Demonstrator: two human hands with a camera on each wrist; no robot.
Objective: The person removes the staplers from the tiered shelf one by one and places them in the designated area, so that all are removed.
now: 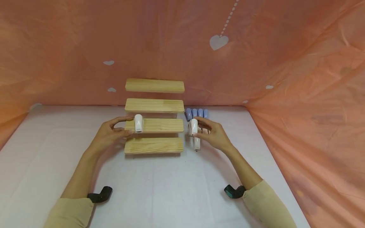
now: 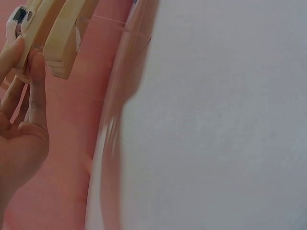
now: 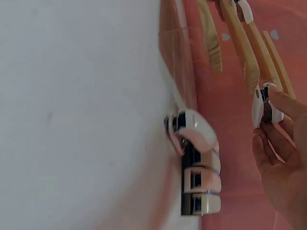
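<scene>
A wooden rack with several tiers (image 1: 155, 125) stands on the table. On its second-lowest board sits a small white stapler (image 1: 138, 123), near the left end. My left hand (image 1: 109, 131) grips that board's end between thumb and fingers, close beside this stapler. To the right of the rack, my right hand (image 1: 212, 133) pinches another white stapler (image 3: 267, 106) between thumb and fingers, raised off the table. Below it a further white stapler (image 1: 196, 144) stands in front of a row of blue-topped staplers (image 1: 197, 114), partly hidden by my right hand.
A white cloth covers the table (image 1: 159, 190). Behind the rack hangs a pink-orange curtain (image 1: 171, 47) with white hearts, which also closes off both sides. Clear supports (image 3: 175, 33) hold up the wooden boards. A black device (image 1: 101, 194) is strapped at each wrist.
</scene>
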